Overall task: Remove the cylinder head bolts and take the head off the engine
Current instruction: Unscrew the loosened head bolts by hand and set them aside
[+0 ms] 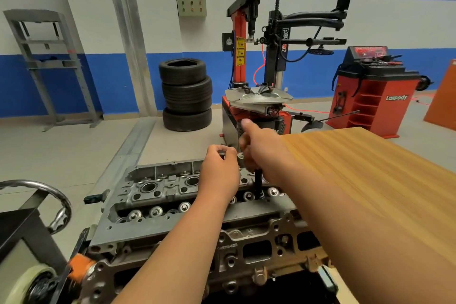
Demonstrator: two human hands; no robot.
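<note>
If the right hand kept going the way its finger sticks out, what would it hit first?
Most likely the red tire machine behind the engine. The right hand points forward at its base. Depth is hard to judge.

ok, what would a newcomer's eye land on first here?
Two bare forearms meet mid-frame: the left hand and right hand both hold a wrench whose black shaft stands in the cylinder head below. Behind them, a stack of tyres sits beside a red tyre changer. A wooden tabletop fills the right.
</note>
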